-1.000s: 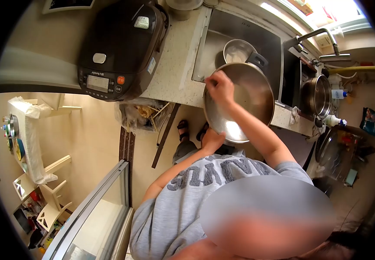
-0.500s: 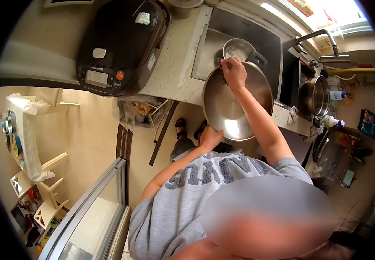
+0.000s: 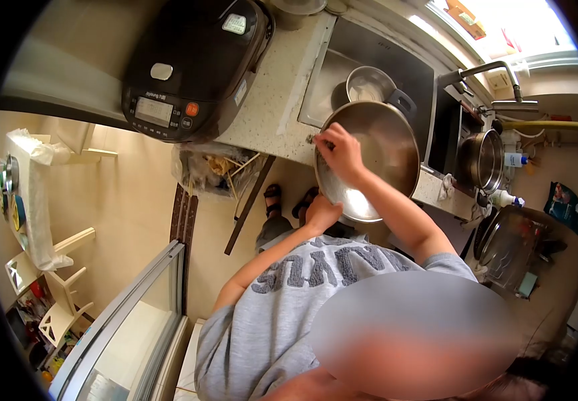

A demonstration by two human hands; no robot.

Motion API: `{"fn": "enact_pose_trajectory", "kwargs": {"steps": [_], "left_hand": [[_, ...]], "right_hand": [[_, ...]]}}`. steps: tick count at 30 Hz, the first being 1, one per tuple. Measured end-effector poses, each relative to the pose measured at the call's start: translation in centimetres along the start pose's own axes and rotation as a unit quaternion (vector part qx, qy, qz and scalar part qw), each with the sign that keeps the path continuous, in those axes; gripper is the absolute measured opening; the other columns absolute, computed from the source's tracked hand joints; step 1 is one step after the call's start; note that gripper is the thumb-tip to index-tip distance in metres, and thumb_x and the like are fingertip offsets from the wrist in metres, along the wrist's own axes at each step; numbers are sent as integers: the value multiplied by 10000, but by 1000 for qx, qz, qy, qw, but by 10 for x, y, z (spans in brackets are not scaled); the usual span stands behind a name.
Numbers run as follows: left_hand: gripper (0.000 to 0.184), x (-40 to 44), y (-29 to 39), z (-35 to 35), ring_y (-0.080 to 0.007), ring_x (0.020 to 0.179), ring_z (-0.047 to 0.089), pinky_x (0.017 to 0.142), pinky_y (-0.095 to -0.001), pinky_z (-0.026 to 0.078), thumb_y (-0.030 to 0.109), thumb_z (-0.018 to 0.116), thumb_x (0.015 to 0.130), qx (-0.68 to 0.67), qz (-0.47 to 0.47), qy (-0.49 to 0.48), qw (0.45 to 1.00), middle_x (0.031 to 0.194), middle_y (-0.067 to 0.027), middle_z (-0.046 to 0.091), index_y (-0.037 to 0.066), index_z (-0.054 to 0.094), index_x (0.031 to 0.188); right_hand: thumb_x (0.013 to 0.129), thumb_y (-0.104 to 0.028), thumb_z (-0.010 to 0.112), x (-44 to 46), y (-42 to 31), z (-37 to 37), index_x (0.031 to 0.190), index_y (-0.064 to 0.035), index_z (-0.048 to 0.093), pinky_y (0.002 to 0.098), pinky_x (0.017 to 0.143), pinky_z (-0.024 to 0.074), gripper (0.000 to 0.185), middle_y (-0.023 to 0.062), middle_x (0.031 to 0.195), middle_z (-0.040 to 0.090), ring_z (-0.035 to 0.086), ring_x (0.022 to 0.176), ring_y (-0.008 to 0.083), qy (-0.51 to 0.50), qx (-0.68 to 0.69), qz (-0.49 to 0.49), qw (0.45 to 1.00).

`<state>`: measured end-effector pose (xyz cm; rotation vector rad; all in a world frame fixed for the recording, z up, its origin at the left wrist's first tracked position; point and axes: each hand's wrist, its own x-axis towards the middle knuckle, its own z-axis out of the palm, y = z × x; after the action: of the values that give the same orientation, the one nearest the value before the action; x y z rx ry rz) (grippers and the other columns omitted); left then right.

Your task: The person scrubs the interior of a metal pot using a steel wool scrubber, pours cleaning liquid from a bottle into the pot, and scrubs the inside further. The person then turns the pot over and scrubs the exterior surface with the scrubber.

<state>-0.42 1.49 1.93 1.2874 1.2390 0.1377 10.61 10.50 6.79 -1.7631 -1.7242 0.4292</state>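
Observation:
A large, shiny steel pan point(image 3: 386, 157) is held tilted at the counter's front edge, beside the sink. My left hand point(image 3: 323, 214) grips its near rim with the fingers wrapped round. Over the pan's left rim, my right hand point(image 3: 341, 152) is closed on a steel wool scourer point(image 3: 329, 144), mostly covered by the fingers. Just beyond the pan, a smaller steel pot point(image 3: 370, 85) stands in the sink point(image 3: 332, 67). A black handle point(image 3: 404, 101) sticks out between pot and pan; which one it belongs to I cannot tell.
A dark rice cooker point(image 3: 195, 67) stands on the counter point(image 3: 282, 100) to the left. The faucet point(image 3: 496, 70) and another steel pot point(image 3: 481, 159) are on the right. Below the counter hangs a plastic bag point(image 3: 212, 170). A glass sliding door point(image 3: 135, 334) is at lower left.
My right hand has moved with the scourer from the pan's far side to its left rim. The left hand keeps its hold, and the view has shifted slightly.

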Motion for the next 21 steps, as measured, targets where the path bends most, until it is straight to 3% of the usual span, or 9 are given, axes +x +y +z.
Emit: {"fn": "enact_pose_trajectory", "kwargs": {"steps": [4, 8, 10, 13, 18, 19, 20, 21], "left_hand": [[451, -4, 5, -6, -420, 925, 584, 807, -435, 470, 251, 560, 724, 3, 5, -12, 1000, 974, -256, 624, -37, 545, 1071], [461, -2, -1, 1, -420, 924, 586, 808, -437, 471, 252, 557, 732, 1, -4, 15, 1000, 969, -271, 617, -63, 526, 1068], [479, 0, -4, 1, -414, 936, 584, 808, -439, 470, 260, 561, 735, -7, 2, 5, 1000, 971, -276, 614, -66, 512, 1082], [485, 2, -6, 0, -417, 958, 575, 815, -436, 471, 264, 572, 730, -7, 7, -17, 1000, 988, -279, 607, -57, 513, 1090], [462, 2, 0, -2, -416, 957, 575, 817, -435, 472, 258, 573, 727, 13, -7, -8, 1000, 995, -278, 606, -57, 542, 1063], [453, -3, 2, -4, -416, 958, 574, 820, -435, 471, 259, 572, 727, -7, 6, -2, 1000, 997, -276, 606, -54, 554, 1053], [472, -3, 8, -7, -420, 956, 572, 825, -436, 467, 258, 571, 723, 49, -44, -32, 997, 1003, -273, 605, -41, 535, 1087], [478, -6, 15, -14, -420, 956, 571, 827, -437, 466, 258, 572, 720, 34, -44, -51, 997, 1006, -274, 603, -37, 530, 1095]], "right_hand": [[784, -169, 663, 19, 15, 1, 752, -90, 647, 358, 580, 463, 86, 67, 760, 553, 605, 681, 273, 79, 29, 81, 993], [773, -186, 679, -31, -6, 6, 752, -100, 649, 365, 569, 456, 93, 69, 738, 519, 582, 651, 274, -10, 15, -11, 1000], [774, -181, 680, -17, -5, -3, 747, -95, 649, 361, 564, 452, 96, 71, 729, 517, 580, 649, 270, -43, 31, 10, 999], [777, -168, 679, 22, 20, 6, 734, -92, 645, 349, 564, 450, 94, 81, 707, 505, 578, 653, 274, 99, 73, 76, 990], [771, -164, 685, -33, -5, 8, 712, -95, 631, 354, 557, 444, 105, 79, 715, 505, 578, 653, 269, 11, 19, -29, 999], [771, -161, 684, -25, -7, 1, 718, -95, 634, 354, 556, 443, 98, 78, 717, 509, 577, 650, 268, 1, 32, -5, 999], [771, -158, 684, -12, -5, -4, 723, -95, 637, 355, 556, 442, 92, 77, 718, 512, 576, 647, 267, -10, 47, 22, 999], [775, -164, 676, 1, 2, 2, 736, -97, 641, 353, 557, 441, 85, 76, 727, 518, 572, 640, 265, 46, 86, 58, 994]]}}
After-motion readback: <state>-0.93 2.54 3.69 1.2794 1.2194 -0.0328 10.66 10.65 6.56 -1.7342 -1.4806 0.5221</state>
